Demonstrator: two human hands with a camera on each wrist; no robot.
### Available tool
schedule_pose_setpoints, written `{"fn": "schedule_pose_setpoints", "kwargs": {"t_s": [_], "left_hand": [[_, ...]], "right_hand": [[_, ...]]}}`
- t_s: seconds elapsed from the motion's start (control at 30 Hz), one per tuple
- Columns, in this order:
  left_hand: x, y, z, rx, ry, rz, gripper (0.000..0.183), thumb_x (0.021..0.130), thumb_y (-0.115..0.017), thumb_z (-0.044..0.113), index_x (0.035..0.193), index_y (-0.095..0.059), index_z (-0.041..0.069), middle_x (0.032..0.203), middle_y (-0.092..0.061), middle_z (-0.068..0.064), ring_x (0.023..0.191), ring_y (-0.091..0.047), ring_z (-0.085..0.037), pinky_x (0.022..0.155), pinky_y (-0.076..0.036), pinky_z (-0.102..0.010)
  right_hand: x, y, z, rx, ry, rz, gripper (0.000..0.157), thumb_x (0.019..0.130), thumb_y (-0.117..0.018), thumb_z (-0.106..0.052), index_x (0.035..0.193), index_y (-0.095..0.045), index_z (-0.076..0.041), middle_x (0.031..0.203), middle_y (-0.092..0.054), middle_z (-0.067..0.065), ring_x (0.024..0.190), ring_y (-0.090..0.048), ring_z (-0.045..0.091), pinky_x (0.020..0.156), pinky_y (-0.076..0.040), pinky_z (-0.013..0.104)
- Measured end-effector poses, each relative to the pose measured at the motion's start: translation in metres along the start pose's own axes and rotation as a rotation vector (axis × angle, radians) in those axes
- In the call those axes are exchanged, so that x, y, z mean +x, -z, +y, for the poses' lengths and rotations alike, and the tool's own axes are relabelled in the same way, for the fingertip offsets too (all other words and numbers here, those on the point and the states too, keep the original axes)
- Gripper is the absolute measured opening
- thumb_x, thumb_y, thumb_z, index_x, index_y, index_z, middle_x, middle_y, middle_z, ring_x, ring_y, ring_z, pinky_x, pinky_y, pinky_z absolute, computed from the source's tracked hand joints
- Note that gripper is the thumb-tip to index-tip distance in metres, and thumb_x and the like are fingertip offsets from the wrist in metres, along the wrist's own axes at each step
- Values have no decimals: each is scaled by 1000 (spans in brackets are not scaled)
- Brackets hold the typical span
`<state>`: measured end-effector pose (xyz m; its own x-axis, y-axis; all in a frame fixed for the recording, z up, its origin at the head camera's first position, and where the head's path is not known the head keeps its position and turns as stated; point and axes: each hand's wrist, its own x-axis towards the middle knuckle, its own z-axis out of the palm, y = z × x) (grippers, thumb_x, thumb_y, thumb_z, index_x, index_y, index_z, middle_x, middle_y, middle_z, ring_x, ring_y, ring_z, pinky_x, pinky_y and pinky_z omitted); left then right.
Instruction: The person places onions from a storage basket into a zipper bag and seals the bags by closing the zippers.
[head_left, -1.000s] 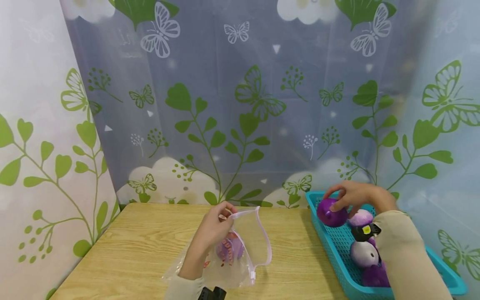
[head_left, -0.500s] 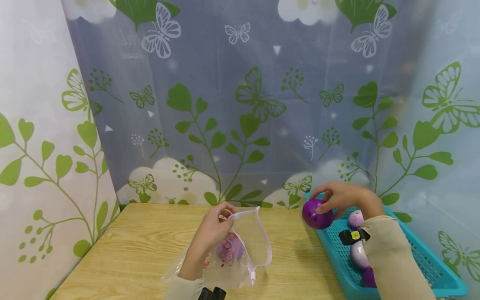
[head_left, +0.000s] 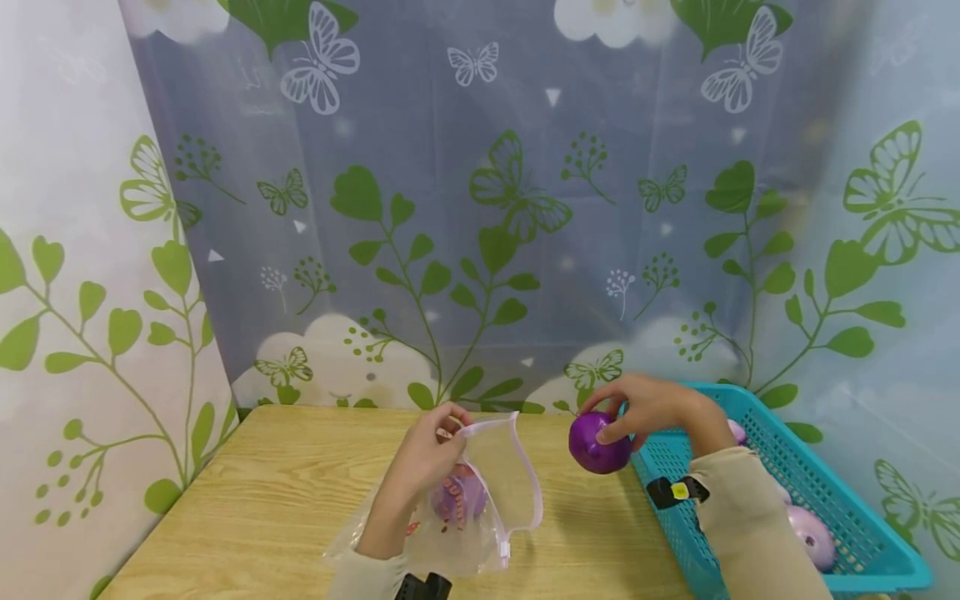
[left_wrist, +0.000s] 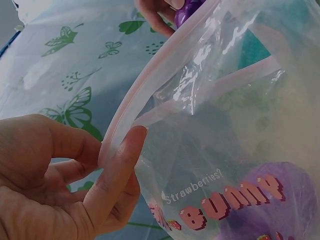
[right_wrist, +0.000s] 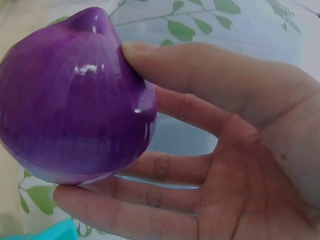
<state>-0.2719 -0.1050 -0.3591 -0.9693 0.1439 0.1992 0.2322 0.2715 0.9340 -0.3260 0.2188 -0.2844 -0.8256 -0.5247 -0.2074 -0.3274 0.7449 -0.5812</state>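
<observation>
My left hand pinches the rim of a clear slider zip bag between thumb and fingers, and its mouth gapes toward the right. Red "BUNNY" lettering is printed on the bag; a light purple round thing sits inside it. Just left of the basket, my right hand holds a glossy dark purple onion above the table. In the right wrist view, the thumb presses near the onion's pointed tip while the fingers curl behind and below.
A turquoise perforated basket stands on the right side of the wooden table. Pinkish-purple round things, one a pale onion-like piece, lie in it, partly hidden by my right sleeve. A printed curtain rises behind the table.
My right hand has carried the purple onion leftward from over the basket to beyond its left edge, toward the bag. My left hand and the bag have stayed in place.
</observation>
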Motion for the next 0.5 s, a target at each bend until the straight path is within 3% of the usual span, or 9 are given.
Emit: {"fn": "schedule_pose_setpoints", "kwargs": {"t_s": [0.2,0.5], "left_hand": [[-1,0,2,-12,-1,8,14,100,-55,-1,111,-63,2,97,-56,-13,76,-59,-20,64,-67,-37],[0,-2,1,-10,2,11,15,98,-54,-2,110,-63,2,96,-56,-13,76,-59,-20,65,-67,-37]], "right_hand": [[4,-11,-11,-9,6,-5,47,89,-80,-20,133,-67,-13,116,-67,18,97,-68,24,67,-67,37],[9,-25,-24,-40,85,-30,45,89,-79,-21,132,-68,-15,113,-68,15,92,-71,19,65,-67,33]]}}
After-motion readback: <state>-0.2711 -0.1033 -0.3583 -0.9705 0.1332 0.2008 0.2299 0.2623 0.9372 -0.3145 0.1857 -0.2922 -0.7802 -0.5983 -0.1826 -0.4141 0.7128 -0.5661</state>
